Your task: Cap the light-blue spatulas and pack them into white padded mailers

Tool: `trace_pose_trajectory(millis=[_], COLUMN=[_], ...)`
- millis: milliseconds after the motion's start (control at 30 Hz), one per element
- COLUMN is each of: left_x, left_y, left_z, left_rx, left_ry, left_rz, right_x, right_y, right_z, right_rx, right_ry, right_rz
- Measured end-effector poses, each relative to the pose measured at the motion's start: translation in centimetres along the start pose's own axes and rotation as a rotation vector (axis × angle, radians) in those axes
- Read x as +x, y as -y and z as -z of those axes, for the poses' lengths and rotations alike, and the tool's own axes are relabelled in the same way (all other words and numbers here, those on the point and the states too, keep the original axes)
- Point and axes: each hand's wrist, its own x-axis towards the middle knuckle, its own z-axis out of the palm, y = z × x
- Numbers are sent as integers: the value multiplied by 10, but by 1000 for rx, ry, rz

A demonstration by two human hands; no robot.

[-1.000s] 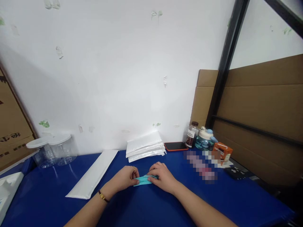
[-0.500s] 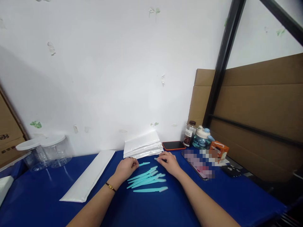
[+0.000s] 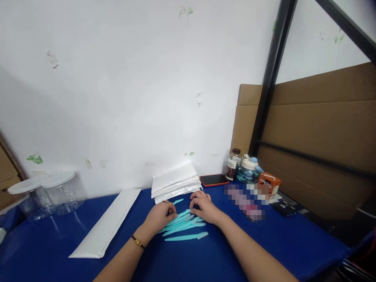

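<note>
Several slim turquoise plastic sticks (image 3: 183, 227) lie fanned out on the blue table (image 3: 205, 258). One stick (image 3: 188, 236) lies apart at the front, another (image 3: 178, 201) near the back. My left hand (image 3: 160, 217) rests with curled fingers on the left ends of the pile. My right hand (image 3: 205, 207) lies over the right ends, its fingers bent and touching the sticks. Whether either hand grips a stick is hidden by the fingers.
A stack of white pouches (image 3: 174, 182) lies behind the hands, a long white pouch (image 3: 107, 225) to the left. Clear lidded jars (image 3: 49, 192) stand far left. A phone (image 3: 214, 179), bottles (image 3: 243, 168), an orange box (image 3: 268, 185) and cardboard (image 3: 317, 133) are at right.
A second ago both hands held the sticks as one bundle. The sticks were then spread out on the table, and both hands have now come back onto the pile.
</note>
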Motion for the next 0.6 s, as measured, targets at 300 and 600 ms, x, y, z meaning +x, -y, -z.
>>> trace_pose_trajectory(millis=[300, 600], left_x=[3, 4], left_y=[-2, 10], left_z=[3, 19], left_rx=[91, 250], left_ry=[43, -56], left_rz=[26, 48], right_x=[-1, 2], right_y=[6, -12], right_z=[5, 13], right_rx=[-69, -103], right_ry=[-22, -99], right_rz=[91, -94])
